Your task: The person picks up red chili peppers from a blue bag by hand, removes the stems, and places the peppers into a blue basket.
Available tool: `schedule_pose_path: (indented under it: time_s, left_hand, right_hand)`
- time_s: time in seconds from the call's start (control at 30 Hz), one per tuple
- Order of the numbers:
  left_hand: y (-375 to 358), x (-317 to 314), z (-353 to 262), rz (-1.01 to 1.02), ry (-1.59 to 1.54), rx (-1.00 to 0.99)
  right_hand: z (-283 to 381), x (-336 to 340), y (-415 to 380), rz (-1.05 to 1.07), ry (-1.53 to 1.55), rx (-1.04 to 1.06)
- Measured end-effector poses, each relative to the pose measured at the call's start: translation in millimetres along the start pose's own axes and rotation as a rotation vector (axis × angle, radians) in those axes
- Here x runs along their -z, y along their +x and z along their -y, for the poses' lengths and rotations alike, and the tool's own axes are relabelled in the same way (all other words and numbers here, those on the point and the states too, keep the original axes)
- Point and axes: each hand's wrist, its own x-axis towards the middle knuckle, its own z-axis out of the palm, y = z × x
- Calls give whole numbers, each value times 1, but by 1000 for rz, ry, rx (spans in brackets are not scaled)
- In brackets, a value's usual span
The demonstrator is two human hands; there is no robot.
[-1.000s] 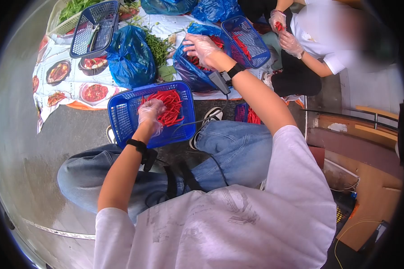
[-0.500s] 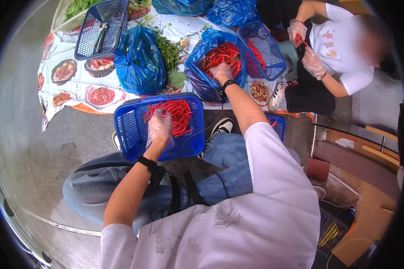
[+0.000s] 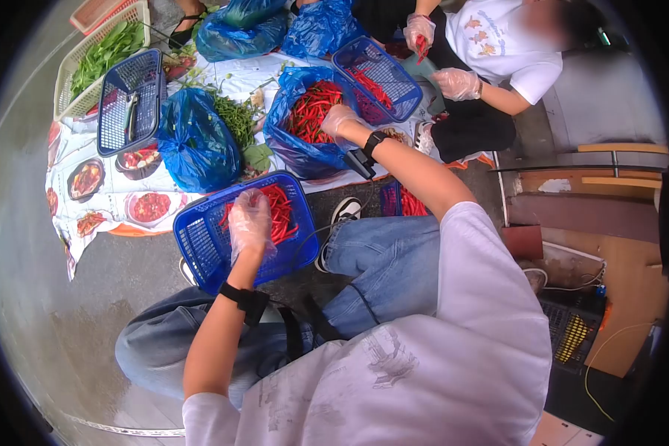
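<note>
My left hand [image 3: 251, 223], in a clear plastic glove, lies over a pile of red chilli peppers [image 3: 281, 212] in a blue plastic basket [image 3: 203, 249] by my legs. Its fingers are curled, and what they grip is hidden. My right hand [image 3: 342, 123], gloved too, is at the right side of an open blue plastic bag [image 3: 297, 160] full of red chillies [image 3: 316, 108]. Its fingers bend down against the chillies there. Whether they hold one cannot be made out.
Opposite, a person's gloved hands [image 3: 457, 83] hold red chillies near a blue basket [image 3: 403, 104]. A tied blue bag [image 3: 197, 141], loose greens [image 3: 234, 119], a basket with a knife [image 3: 152, 111] and a cream basket of leaves [image 3: 65, 104] stand on the printed sheet [image 3: 115, 204].
The view has turned, shifting the scene leftward. My right hand has moved from amid the chillies to the bag's right side. My left hand stays over the basket. The other person's hands have separated.
</note>
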Motion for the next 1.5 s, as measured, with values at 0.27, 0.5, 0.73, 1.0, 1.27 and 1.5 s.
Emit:
schedule_pose_path:
  time_s: [0.27,0.5,0.73,1.0,1.27,1.5]
  left_hand:
    - [-35,47,-124,-125,299,-1107]
    - [-50,38,-96,69,266,-1120]
    - [-46,44,-97,77,254,-1022]
    - [-50,45,-100,81,37,-900]
    - [-30,30,-60,258,-701,-87]
    - [2,4,42,138,-969,505]
  right_hand:
    - [-1,79,-193,-33,433,603]
    - [16,41,-249,-138,524,694]
    - [19,28,-237,-92,649,686]
    - [14,19,-225,199,1188,805]
    - [15,2,-200,540,1806,464]
    - [57,39,-97,365,1479,424]
